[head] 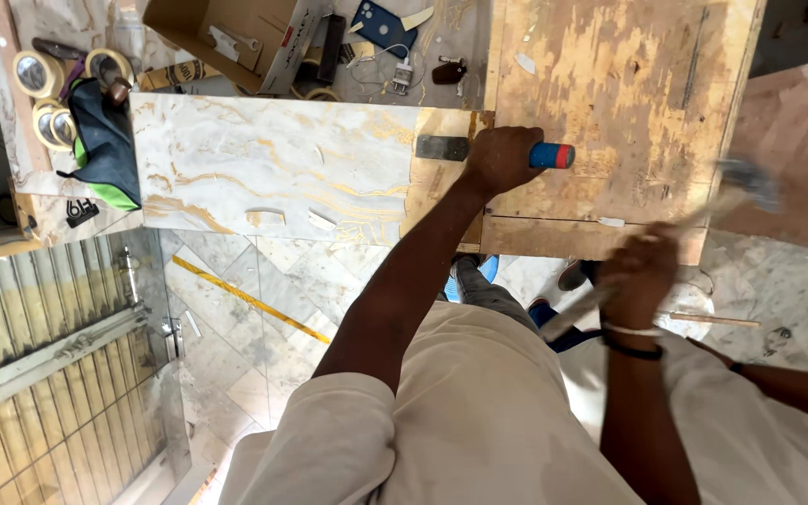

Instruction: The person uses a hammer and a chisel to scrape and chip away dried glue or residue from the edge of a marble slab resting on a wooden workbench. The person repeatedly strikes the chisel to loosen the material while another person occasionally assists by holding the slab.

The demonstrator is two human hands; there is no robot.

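Note:
My left hand [502, 157] grips a chisel [443, 148] with a blue and red handle [554, 155]. Its flat steel blade lies at the edge where a white and gold marble-pattern sheet [264, 164] meets a bare plywood board [610, 103]. My right hand [642, 271] holds a hammer by its wooden shaft, raised to the right of the board. The hammer head [750, 178] is blurred in motion. A white band and a dark band sit on my right wrist.
Rolls of tape [44, 84], a dark and green bag [105, 140], a cardboard box [226, 33] and a blue phone [381, 23] lie at the bench's far side. A yellow strip [250, 299] lies on the tiled floor below. A metal grille [49, 365] stands at left.

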